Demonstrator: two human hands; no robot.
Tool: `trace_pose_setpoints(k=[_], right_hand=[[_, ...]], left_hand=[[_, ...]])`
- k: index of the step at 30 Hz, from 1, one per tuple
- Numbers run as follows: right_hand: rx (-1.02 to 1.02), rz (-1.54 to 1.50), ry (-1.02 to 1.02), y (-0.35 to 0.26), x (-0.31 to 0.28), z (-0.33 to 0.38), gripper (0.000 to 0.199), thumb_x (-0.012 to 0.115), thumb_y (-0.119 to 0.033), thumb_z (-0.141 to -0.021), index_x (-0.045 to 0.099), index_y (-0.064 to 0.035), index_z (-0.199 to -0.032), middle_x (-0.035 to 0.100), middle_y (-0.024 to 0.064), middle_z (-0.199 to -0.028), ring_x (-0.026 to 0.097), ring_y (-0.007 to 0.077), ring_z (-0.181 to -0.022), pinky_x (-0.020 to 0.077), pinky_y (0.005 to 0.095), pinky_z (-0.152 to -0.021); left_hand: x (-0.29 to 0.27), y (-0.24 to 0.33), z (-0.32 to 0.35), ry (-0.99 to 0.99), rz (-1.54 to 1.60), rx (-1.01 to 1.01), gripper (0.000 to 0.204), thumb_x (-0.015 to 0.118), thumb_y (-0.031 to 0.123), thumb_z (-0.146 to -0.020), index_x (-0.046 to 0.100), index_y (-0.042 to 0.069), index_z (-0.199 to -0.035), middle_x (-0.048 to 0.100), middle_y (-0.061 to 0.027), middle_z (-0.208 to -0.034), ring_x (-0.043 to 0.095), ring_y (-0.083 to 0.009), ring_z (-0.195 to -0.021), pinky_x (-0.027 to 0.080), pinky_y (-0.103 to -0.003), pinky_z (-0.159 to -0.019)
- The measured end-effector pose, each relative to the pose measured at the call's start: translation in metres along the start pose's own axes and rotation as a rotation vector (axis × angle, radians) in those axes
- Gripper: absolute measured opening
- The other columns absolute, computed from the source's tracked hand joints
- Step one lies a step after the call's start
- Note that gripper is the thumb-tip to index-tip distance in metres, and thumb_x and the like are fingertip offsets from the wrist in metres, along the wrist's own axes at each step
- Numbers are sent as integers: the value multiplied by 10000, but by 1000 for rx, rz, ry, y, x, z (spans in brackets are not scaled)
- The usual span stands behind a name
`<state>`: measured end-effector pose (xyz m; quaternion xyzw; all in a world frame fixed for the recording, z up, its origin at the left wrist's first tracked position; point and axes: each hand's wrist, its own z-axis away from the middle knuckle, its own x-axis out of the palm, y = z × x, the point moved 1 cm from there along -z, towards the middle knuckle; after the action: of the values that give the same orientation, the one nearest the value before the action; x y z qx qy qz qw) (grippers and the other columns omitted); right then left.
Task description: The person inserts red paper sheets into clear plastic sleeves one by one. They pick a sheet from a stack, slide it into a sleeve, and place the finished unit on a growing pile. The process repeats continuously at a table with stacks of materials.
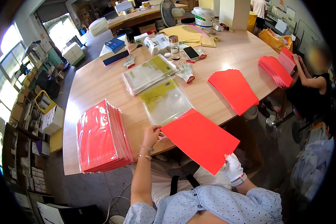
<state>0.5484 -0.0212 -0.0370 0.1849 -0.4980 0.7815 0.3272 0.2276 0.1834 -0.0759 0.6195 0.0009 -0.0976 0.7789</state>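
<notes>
A flat red sheet (pixel 199 140) slants over the table's near edge, its far part overlapping a clear plastic bag (pixel 166 100) with a yellow-green panel. My bare left hand (pixel 152 136) is closed at the sheet's left corner, beside the bag's near edge; whether the bag is also pinched is hidden. In a white glove, my right hand (pixel 233 168) grips the sheet's near right corner. Beyond lies a stack of similar clear bags (pixel 147 74). Left of my hand stands a thick pile of red sheets in clear wrapping (pixel 97 138). A fanned stack of red sheets (pixel 233 91) lies to the right.
On the wooden table (pixel 112 87) lie loose gloves (pixel 185 72), a phone (pixel 191 53), a jar (pixel 174 46), blue boxes (pixel 115 45) and a white bucket (pixel 204 18). At the right, a seated person (pixel 313 82) handles red sheets by another red stack (pixel 274 70).
</notes>
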Motion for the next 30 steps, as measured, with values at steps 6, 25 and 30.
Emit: trace_pose_setpoints(k=[6,25,30], right_hand=[[5,-49,-11,10,1,10,162,412,-128,-922,479,-80,-1061,566,25,-842,513,105,-591,448,246,-532],[249,-355,-232,60,19,-123,214,474,-201,-932,472,-26,-1056,585,185,-1005,605,354,-953,501,496,-851],[334,141,-285,29,20,-105,197,495,-162,-919,475,-6,-1038,607,105,-884,631,216,-774,545,367,-710]], left_hand=[[53,2,37,172,123,129,385,504,36,-885,410,-47,-1249,644,-87,-857,638,-127,-686,460,-231,-496],[182,-137,66,-98,602,-216,274,492,75,-917,483,38,-1188,586,-54,-1110,555,-133,-1009,489,-297,-805],[144,-110,92,-39,615,-125,343,505,100,-902,470,59,-1241,586,-57,-1124,556,-188,-1066,479,-308,-814]])
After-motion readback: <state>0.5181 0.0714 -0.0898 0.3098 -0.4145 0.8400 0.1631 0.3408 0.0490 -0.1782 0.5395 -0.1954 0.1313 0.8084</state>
